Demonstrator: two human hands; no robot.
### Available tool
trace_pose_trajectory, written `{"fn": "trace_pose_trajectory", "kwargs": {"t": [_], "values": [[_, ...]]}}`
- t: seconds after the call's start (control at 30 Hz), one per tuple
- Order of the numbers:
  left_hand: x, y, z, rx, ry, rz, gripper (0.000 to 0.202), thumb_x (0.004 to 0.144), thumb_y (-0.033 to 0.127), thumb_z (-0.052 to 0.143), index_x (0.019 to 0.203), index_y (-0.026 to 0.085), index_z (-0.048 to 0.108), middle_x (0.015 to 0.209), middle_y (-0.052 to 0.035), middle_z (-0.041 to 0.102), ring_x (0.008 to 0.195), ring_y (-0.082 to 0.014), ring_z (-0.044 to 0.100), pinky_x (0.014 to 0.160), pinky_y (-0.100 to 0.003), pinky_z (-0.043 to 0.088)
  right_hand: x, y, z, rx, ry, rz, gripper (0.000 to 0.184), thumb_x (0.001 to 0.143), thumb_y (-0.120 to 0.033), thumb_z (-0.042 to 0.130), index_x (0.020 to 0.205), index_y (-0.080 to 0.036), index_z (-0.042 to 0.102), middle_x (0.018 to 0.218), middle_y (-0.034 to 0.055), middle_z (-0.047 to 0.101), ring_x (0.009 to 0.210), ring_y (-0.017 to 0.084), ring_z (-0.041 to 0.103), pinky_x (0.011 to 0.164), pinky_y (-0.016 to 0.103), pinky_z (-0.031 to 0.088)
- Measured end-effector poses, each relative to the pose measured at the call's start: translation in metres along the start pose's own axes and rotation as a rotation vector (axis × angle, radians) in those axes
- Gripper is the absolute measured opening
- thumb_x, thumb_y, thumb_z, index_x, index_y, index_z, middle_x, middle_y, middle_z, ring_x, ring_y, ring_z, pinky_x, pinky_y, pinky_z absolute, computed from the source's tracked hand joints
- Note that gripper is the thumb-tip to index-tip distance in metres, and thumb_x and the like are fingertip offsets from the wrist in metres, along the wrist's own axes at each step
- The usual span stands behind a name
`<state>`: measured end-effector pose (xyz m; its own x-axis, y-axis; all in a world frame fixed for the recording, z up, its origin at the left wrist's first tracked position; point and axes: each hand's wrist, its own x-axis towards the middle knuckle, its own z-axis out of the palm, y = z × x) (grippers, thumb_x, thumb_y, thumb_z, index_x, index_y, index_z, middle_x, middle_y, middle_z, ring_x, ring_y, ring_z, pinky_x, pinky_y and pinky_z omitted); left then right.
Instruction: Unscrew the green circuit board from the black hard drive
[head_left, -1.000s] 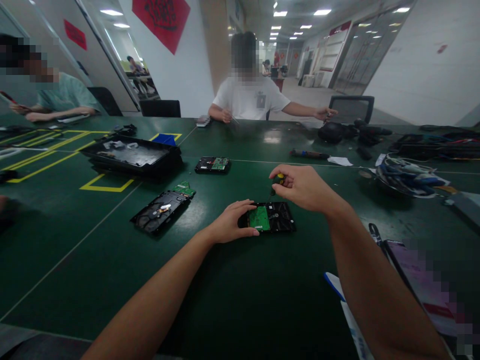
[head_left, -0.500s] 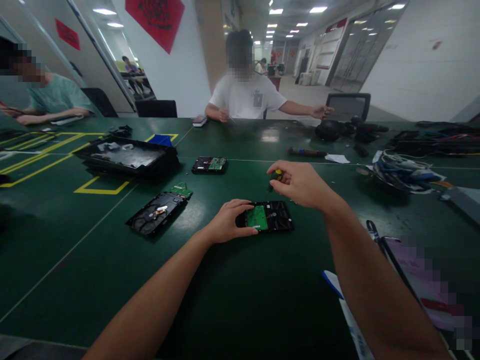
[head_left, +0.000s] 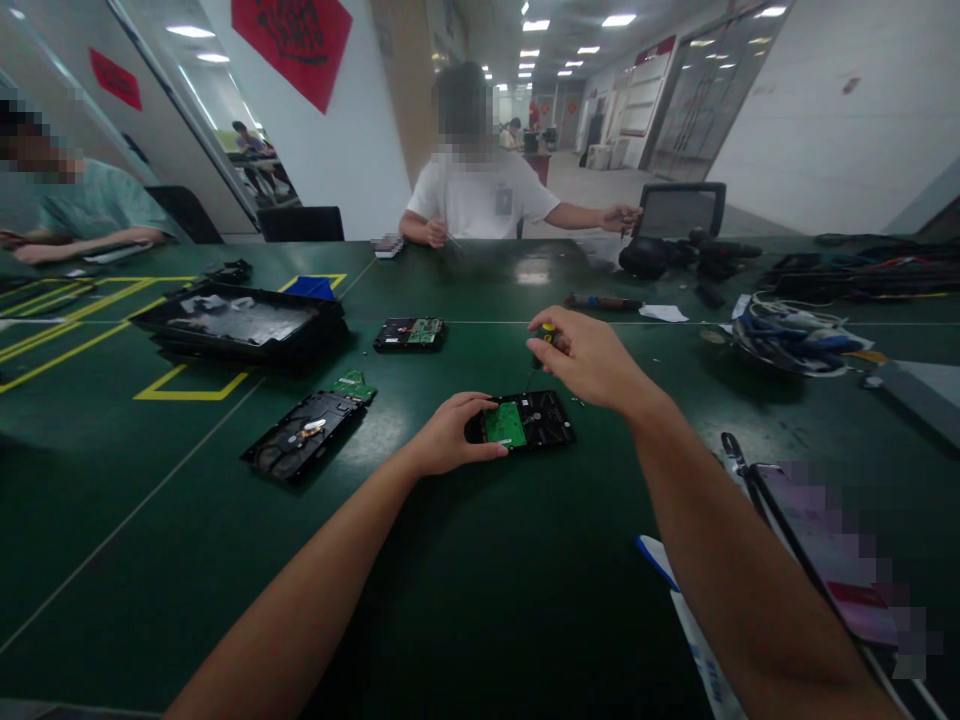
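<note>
A black hard drive (head_left: 547,420) with a green circuit board lies flat on the table before me. My left hand (head_left: 459,432) is closed round its left end, thumb on the near edge and fingers on the far edge. My right hand (head_left: 589,355) grips a small screwdriver (head_left: 549,333) with a dark and yellow handle. The screwdriver's thin shaft points down to the drive's far edge; whether its tip sits in a screw I cannot tell. Tiny loose pieces (head_left: 577,401), probably screws, lie just right of the drive.
Further left lie an opened hard drive (head_left: 304,432) and another drive (head_left: 409,334). Behind them stands a black tray (head_left: 247,318). To the right are a cable bundle (head_left: 787,335), a dark-handled tool (head_left: 604,302) and a pink-purple packet (head_left: 825,550). A person (head_left: 472,190) sits opposite.
My right hand has brought the screwdriver down to the drive's far edge, its shaft now showing. My left hand keeps its hold on the drive. The whole view has shifted slightly.
</note>
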<state>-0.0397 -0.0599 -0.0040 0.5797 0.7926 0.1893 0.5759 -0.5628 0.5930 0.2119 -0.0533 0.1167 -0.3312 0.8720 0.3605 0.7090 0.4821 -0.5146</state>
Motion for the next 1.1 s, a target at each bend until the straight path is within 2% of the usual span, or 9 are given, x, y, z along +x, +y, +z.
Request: {"fn": "trace_pose_trajectory", "kwargs": {"t": [0.1, 0.23, 0.43, 0.6, 0.77, 1.1], "values": [[0.003, -0.002, -0.001, -0.016, -0.009, 0.016, 0.076, 0.073, 0.061, 0.08, 0.136, 0.025, 0.059, 0.144, -0.0121, 0.055, 0.136, -0.034, 0.05, 0.116, -0.053, 0.043, 0.001, 0.003, 0.004, 0.015, 0.013, 0.03, 0.025, 0.097, -0.036, 0.054, 0.114, -0.02, 0.062, 0.089, 0.0086, 0.071, 0.083, 0.023, 0.066, 0.077, 0.039, 0.047], [0.001, -0.005, 0.002, -0.038, 0.013, 0.03, 0.075, 0.077, 0.061, 0.077, 0.139, 0.025, 0.057, 0.146, -0.012, 0.054, 0.137, -0.0321, 0.05, 0.117, -0.051, 0.042, 0.001, 0.005, 0.008, 0.026, 0.028, 0.042, 0.026, 0.094, -0.035, 0.057, 0.115, -0.02, 0.063, 0.089, 0.008, 0.071, 0.082, 0.023, 0.066, 0.075, 0.038, 0.048], [-0.002, -0.005, 0.001, -0.046, 0.017, 0.046, 0.074, 0.078, 0.061, 0.076, 0.14, 0.025, 0.056, 0.145, -0.0121, 0.054, 0.137, -0.0327, 0.05, 0.116, -0.052, 0.043, 0.0, -0.001, 0.008, -0.016, 0.021, -0.004, 0.029, 0.091, -0.033, 0.06, 0.117, -0.02, 0.064, 0.089, 0.0071, 0.071, 0.08, 0.022, 0.065, 0.073, 0.035, 0.046], [-0.001, -0.006, 0.003, -0.036, 0.033, 0.06, 0.063, 0.088, 0.058, 0.068, 0.139, 0.025, 0.056, 0.145, -0.0114, 0.055, 0.137, -0.0309, 0.051, 0.116, -0.05, 0.043, 0.001, -0.003, 0.01, -0.036, 0.011, -0.031, 0.028, 0.092, -0.034, 0.059, 0.115, -0.02, 0.065, 0.087, 0.0066, 0.071, 0.078, 0.022, 0.064, 0.072, 0.035, 0.046], [0.001, -0.009, 0.004, -0.008, 0.033, 0.08, 0.066, 0.085, 0.059, 0.07, 0.14, 0.026, 0.055, 0.147, -0.0105, 0.056, 0.138, -0.0324, 0.05, 0.117, -0.052, 0.04, 0.001, -0.003, 0.013, -0.024, -0.012, -0.024, 0.027, 0.092, -0.034, 0.058, 0.114, -0.021, 0.066, 0.088, 0.0062, 0.071, 0.077, 0.021, 0.064, 0.072, 0.035, 0.046], [0.002, -0.009, 0.003, -0.013, 0.025, 0.074, 0.066, 0.084, 0.058, 0.071, 0.139, 0.027, 0.057, 0.147, -0.0098, 0.057, 0.137, -0.0311, 0.051, 0.116, -0.05, 0.041, 0.002, -0.003, 0.015, -0.034, -0.025, -0.032, 0.028, 0.092, -0.034, 0.059, 0.115, -0.02, 0.066, 0.091, 0.0063, 0.072, 0.076, 0.02, 0.063, 0.071, 0.034, 0.046]]}}
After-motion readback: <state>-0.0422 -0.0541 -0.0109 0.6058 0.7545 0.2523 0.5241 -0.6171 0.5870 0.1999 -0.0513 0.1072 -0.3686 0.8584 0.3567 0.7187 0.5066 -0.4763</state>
